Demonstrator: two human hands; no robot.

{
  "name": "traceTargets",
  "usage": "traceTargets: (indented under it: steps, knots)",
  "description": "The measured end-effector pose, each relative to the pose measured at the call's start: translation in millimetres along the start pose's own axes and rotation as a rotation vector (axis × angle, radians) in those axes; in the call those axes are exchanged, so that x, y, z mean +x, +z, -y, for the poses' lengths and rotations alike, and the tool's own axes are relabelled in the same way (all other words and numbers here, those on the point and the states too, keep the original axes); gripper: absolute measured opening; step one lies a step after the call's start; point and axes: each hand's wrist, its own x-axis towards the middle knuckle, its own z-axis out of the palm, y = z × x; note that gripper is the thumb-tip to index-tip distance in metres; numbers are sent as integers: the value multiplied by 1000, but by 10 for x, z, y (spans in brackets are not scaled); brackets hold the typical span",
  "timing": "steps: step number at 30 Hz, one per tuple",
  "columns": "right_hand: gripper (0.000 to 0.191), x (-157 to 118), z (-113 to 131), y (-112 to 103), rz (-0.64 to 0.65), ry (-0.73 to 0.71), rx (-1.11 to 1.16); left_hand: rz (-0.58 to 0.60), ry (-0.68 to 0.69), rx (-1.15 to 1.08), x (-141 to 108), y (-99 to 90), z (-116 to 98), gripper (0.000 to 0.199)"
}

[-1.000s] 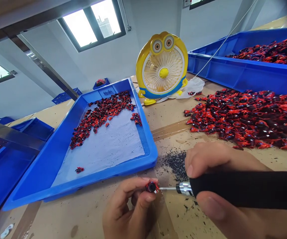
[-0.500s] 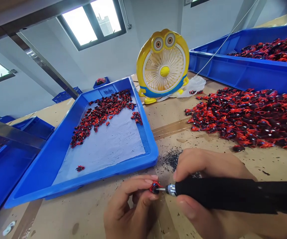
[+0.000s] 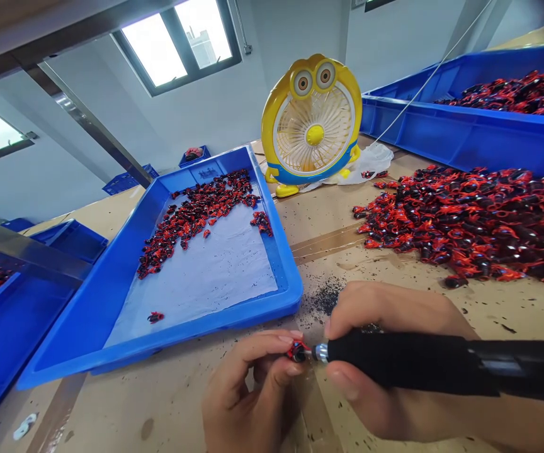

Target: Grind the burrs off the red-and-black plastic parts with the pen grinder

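Between the thumb and fingertips of my left hand [image 3: 255, 384] is a small red-and-black part [image 3: 296, 351]. My right hand [image 3: 390, 314] grips a black rotary tool [image 3: 404, 362] with a silver collar, its handle running off to the right. Its thin metal bit meets the right side of the small part; the tip is hidden there. Black dust [image 3: 325, 297] lies on the table just beyond my hands. A blue tray [image 3: 191, 333] lined with a white sheet stands ahead to the left, with similar parts [image 3: 196, 214] heaped at its back and one lying alone near its front.
A large pile of red-and-black parts [image 3: 480, 220] covers the right side of the cardboard-topped table [image 3: 158, 402]. Behind it stands a big blue bin [image 3: 465, 138] of more parts. A yellow fan [image 3: 314, 126] is at the back. Metal shelf posts [image 3: 87, 126] cross the left.
The rotary tool has shifted slightly left, so less of its bit shows beside the small part. Both hands keep their grips. The whole view has moved slightly.
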Motion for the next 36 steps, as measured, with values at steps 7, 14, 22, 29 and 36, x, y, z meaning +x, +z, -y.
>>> traceTargets:
  steps: [7,14,22,29,36]
  knots:
    - [15,7,4,-44,63,-22,-7,-43,-69,61,-6,-17,-10,16]
    - [10,-36,-14,-3,-4,31,-7,-34,-60,104,10,-52,11,18]
    - [22,40,-14,-38,-8,84,-56,-30,-82,136,29,-79,5,21]
    - [30,58,-25,-126,-83,142,5,-61,-163,55,5,-37,-14,18]
    - [27,8,-63,-260,-31,118,26,-99,-199,16,32,20,-102,20]
